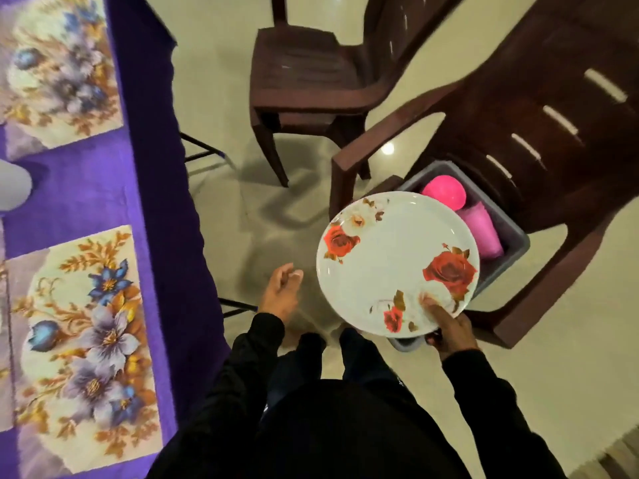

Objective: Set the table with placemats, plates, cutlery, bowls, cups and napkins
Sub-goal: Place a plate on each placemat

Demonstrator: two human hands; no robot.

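Beside purple table (152, 209), right hand (449, 328) grips plate (394, 257).

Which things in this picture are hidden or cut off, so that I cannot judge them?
Head view only:
- Grey tub: its contents besides the pink cups are covered by the plate.
- Right hand: its fingers are under the plate.
- White object on the table: cut by the left edge.
- Far placemat: blurred.
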